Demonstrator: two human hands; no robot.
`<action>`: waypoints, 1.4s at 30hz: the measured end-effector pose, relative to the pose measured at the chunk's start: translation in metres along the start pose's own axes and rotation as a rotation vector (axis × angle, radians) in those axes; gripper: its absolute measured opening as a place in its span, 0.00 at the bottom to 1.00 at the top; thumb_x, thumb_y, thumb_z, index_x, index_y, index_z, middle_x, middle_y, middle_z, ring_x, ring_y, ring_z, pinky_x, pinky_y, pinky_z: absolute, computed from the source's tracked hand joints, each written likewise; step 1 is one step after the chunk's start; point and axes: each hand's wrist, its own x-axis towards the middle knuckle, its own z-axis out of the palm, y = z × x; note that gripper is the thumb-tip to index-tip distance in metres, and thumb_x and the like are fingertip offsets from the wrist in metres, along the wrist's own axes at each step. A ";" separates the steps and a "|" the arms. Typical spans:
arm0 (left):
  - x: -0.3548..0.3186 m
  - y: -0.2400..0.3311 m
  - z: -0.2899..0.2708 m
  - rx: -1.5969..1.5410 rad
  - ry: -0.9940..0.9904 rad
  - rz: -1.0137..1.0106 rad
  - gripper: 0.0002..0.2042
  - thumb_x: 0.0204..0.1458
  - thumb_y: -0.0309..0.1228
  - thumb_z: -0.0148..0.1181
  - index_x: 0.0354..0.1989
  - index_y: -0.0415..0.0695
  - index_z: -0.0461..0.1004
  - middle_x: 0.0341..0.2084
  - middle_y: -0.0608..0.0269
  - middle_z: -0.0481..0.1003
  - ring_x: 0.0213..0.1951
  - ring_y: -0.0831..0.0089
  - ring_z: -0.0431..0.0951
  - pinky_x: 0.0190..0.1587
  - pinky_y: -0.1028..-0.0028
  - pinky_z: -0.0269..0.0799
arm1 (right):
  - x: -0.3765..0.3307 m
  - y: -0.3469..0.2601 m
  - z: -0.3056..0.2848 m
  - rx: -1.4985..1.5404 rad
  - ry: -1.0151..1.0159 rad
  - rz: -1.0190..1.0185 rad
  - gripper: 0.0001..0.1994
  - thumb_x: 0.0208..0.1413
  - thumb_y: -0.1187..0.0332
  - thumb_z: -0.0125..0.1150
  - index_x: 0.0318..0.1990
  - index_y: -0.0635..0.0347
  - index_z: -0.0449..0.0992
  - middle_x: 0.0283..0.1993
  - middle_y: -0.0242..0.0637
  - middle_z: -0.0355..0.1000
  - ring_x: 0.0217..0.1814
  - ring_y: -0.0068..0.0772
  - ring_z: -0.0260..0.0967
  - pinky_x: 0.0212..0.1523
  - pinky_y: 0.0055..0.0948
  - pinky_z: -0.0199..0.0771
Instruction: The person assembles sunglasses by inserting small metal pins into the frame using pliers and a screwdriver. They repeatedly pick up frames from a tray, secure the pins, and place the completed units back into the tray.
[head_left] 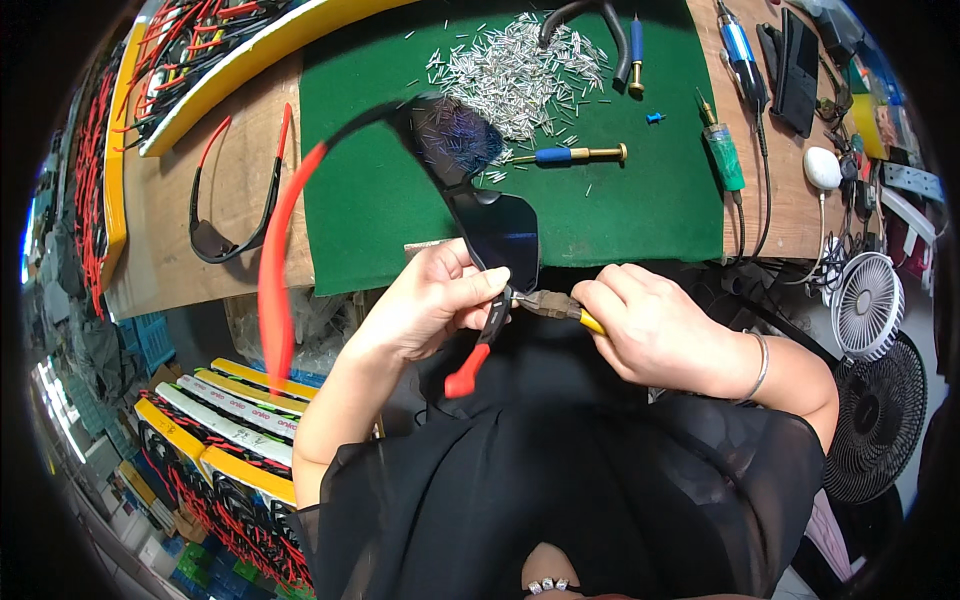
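In front of my body, above my lap, I hold dark-lensed sunglasses point(505, 235) with black arms and red tips. My left hand point(435, 300) is closed on them near one hinge, thumb on top. The other arm stretches up and left, its red tip blurred. Closed around yellow-handled pliers point(548, 304) is my right hand point(650, 325). The metal jaws of the pliers meet the frame at the hinge beside my left thumb. What sits between the jaws is too small to make out.
A green mat point(650, 210) bears a heap of small silver pins point(510, 80) and a blue-handled screwdriver point(570, 155). Another pair of sunglasses point(215, 245) lies at left. Boxes of sunglasses point(225, 430) stand lower left. A green-handled tool point(722, 155) and white fan point(868, 305) are right.
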 end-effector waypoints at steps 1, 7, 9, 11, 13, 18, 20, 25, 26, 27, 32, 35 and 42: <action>0.000 0.001 -0.002 -0.015 -0.043 0.002 0.10 0.51 0.29 0.55 0.38 0.37 0.67 0.21 0.68 0.71 0.21 0.86 0.69 0.25 0.86 0.68 | 0.000 0.000 0.000 -0.026 -0.016 0.004 0.10 0.46 0.72 0.54 0.36 0.66 0.65 0.28 0.47 0.64 0.33 0.44 0.66 0.34 0.35 0.68; -0.005 -0.018 0.010 0.263 0.155 0.425 0.10 0.48 0.25 0.56 0.39 0.39 0.69 0.32 0.64 0.71 0.33 0.77 0.70 0.37 0.80 0.65 | 0.005 0.006 -0.008 0.411 -0.249 0.208 0.12 0.51 0.67 0.50 0.39 0.67 0.64 0.32 0.49 0.66 0.37 0.49 0.67 0.39 0.38 0.67; -0.010 -0.002 0.011 0.509 0.112 0.449 0.15 0.43 0.25 0.59 0.42 0.37 0.69 0.36 0.61 0.71 0.39 0.74 0.71 0.42 0.77 0.66 | 0.005 0.012 -0.003 0.508 -0.249 0.198 0.12 0.52 0.66 0.49 0.39 0.67 0.64 0.33 0.49 0.67 0.37 0.49 0.66 0.39 0.39 0.67; -0.009 0.000 0.010 0.682 0.099 0.500 0.19 0.38 0.25 0.63 0.42 0.36 0.69 0.34 0.60 0.72 0.39 0.73 0.72 0.42 0.76 0.67 | 0.005 0.015 -0.001 0.574 -0.270 0.206 0.13 0.53 0.65 0.48 0.40 0.67 0.64 0.33 0.49 0.67 0.37 0.49 0.67 0.39 0.39 0.67; -0.011 0.005 0.013 0.752 0.100 0.529 0.21 0.36 0.25 0.65 0.42 0.36 0.69 0.34 0.60 0.72 0.39 0.73 0.73 0.42 0.76 0.68 | 0.006 0.015 -0.004 0.609 -0.312 0.234 0.13 0.53 0.65 0.48 0.40 0.67 0.64 0.33 0.50 0.67 0.37 0.48 0.67 0.38 0.38 0.66; -0.009 -0.002 0.017 0.201 0.235 0.323 0.14 0.43 0.25 0.60 0.39 0.37 0.69 0.29 0.64 0.72 0.31 0.77 0.71 0.34 0.79 0.66 | 0.012 0.012 -0.010 0.697 -0.382 0.305 0.12 0.53 0.66 0.48 0.38 0.67 0.64 0.31 0.49 0.67 0.36 0.49 0.66 0.37 0.37 0.67; -0.007 0.004 0.021 0.079 0.242 0.190 0.10 0.47 0.26 0.58 0.37 0.38 0.69 0.25 0.66 0.72 0.25 0.80 0.69 0.28 0.82 0.65 | 0.010 0.008 -0.007 0.661 -0.326 0.295 0.11 0.52 0.67 0.50 0.37 0.67 0.64 0.30 0.48 0.67 0.34 0.48 0.67 0.36 0.37 0.67; -0.004 0.003 0.005 -0.007 0.087 0.008 0.12 0.48 0.30 0.58 0.37 0.36 0.68 0.24 0.67 0.71 0.22 0.84 0.68 0.23 0.84 0.63 | 0.003 -0.001 0.000 0.107 -0.041 0.034 0.10 0.47 0.71 0.54 0.35 0.66 0.64 0.28 0.45 0.64 0.32 0.44 0.66 0.35 0.35 0.69; -0.003 0.001 0.007 0.022 0.119 0.041 0.11 0.48 0.30 0.58 0.37 0.36 0.68 0.24 0.67 0.71 0.22 0.83 0.68 0.23 0.84 0.63 | 0.002 0.001 0.002 0.125 -0.048 0.048 0.10 0.48 0.71 0.53 0.35 0.66 0.64 0.28 0.45 0.64 0.32 0.45 0.66 0.36 0.35 0.68; -0.002 -0.001 0.010 0.052 0.151 0.074 0.11 0.48 0.29 0.58 0.36 0.36 0.68 0.24 0.67 0.71 0.22 0.83 0.68 0.23 0.84 0.63 | 0.002 0.002 0.003 0.143 -0.055 0.063 0.10 0.48 0.71 0.53 0.36 0.66 0.64 0.29 0.46 0.64 0.33 0.45 0.66 0.36 0.36 0.68; -0.003 -0.011 -0.002 0.757 0.126 0.653 0.16 0.38 0.25 0.63 0.37 0.37 0.68 0.29 0.64 0.71 0.31 0.80 0.72 0.35 0.79 0.69 | 0.007 0.007 -0.007 0.475 -0.260 0.219 0.11 0.52 0.67 0.50 0.39 0.67 0.63 0.32 0.49 0.66 0.36 0.49 0.66 0.37 0.39 0.67; -0.004 -0.013 -0.008 0.672 0.070 0.474 0.20 0.32 0.27 0.68 0.34 0.37 0.68 0.29 0.64 0.72 0.32 0.79 0.73 0.36 0.79 0.68 | 0.012 0.007 -0.016 0.627 -0.395 0.312 0.13 0.54 0.65 0.47 0.40 0.67 0.63 0.33 0.49 0.67 0.38 0.49 0.66 0.38 0.38 0.66; -0.004 -0.017 -0.004 0.661 0.134 0.600 0.18 0.38 0.29 0.64 0.37 0.38 0.67 0.31 0.63 0.72 0.33 0.74 0.74 0.39 0.78 0.69 | 0.012 0.011 -0.011 0.727 -0.389 0.329 0.12 0.53 0.66 0.48 0.40 0.67 0.63 0.33 0.49 0.68 0.37 0.48 0.67 0.38 0.36 0.67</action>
